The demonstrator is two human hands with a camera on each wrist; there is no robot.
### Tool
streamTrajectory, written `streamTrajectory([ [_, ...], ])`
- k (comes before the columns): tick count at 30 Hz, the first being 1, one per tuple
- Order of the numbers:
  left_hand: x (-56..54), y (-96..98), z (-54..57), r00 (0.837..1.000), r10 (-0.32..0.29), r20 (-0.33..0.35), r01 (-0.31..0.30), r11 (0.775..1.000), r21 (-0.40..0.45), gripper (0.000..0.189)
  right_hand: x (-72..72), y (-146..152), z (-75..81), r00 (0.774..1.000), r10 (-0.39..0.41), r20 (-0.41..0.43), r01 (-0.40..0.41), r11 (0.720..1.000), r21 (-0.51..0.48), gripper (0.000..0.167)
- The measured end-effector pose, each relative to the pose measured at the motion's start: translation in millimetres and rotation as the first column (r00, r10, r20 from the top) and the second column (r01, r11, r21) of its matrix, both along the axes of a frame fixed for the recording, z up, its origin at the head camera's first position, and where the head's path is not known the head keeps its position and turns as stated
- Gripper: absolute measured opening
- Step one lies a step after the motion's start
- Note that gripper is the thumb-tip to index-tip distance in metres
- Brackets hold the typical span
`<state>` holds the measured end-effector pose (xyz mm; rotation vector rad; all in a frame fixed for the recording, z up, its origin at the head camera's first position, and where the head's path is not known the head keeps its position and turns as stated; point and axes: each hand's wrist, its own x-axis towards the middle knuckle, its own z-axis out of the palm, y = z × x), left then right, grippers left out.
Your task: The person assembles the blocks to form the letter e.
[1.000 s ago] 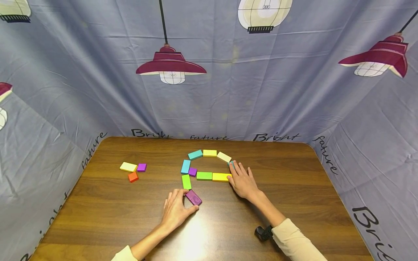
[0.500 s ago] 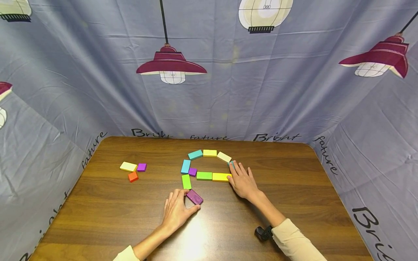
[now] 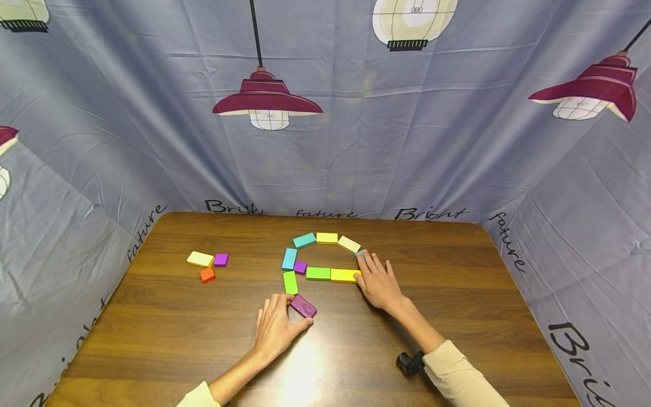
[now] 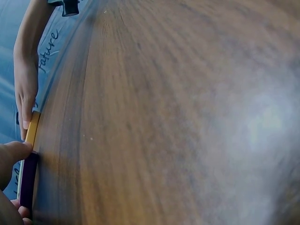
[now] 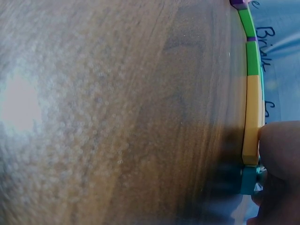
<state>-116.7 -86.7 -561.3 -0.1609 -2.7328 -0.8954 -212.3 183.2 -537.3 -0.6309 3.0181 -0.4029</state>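
In the head view my left hand (image 3: pixel 277 328) pinches a dark purple block (image 3: pixel 303 306) flat on the table between thumb and fingers. One end of that block lies right by the lower end of a light green block (image 3: pixel 290 283). My right hand (image 3: pixel 378 285) rests with outstretched fingers over a blue block (image 3: pixel 360 255), mostly covered, its thumb on the right end of a yellow block (image 3: pixel 343 276). From there a green block (image 3: pixel 318 274) and a small purple block (image 3: pixel 300 267) continue the row leftward. The right wrist view shows the thumb against the yellow block (image 5: pixel 251 117).
A blue block (image 3: pixel 289 259), teal block (image 3: pixel 304 241), yellow block (image 3: pixel 327 238) and cream block (image 3: pixel 348 245) form an arc above the row. At left lie a pale yellow block (image 3: pixel 200 259), small purple block (image 3: pixel 221 260) and orange block (image 3: pixel 207 275). Curtains surround the wooden table (image 3: pixel 458 282).
My left hand has shifted the dark purple block slightly to the right, turning it a little. The right hand and the other blocks stay in place.
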Motion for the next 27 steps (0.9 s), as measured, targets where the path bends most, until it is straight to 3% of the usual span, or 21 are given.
streamTrajectory([
  [11, -2.4, 0.7, 0.1, 1.000, -0.001, -0.017, 0.001, 1.000, 0.007, 0.065, -1.5, 0.6, 1.6, 1.000, 0.004, 0.005, -0.004, 1.000, 0.000, 0.061],
  [19, -2.3, -2.1, 2.4, 1.000, -0.005, 0.008, 0.005, 0.998, 0.055, 0.064, -0.9, 0.4, 1.8, 1.000, 0.002, 0.007, -0.002, 1.000, -0.006, 0.061],
  [24, -6.5, -21.7, 12.6, 0.998, -0.019, 0.060, 0.008, 0.982, 0.190, 0.054, -0.5, 0.6, 0.5, 1.000, 0.004, 0.005, -0.004, 1.000, -0.006, 0.061],
  [27, -19.9, -49.0, 21.9, 0.998, -0.016, 0.055, 0.002, 0.969, 0.246, 0.045, -0.9, 0.5, -0.2, 1.000, 0.006, 0.004, -0.006, 1.000, -0.003, 0.061],
])
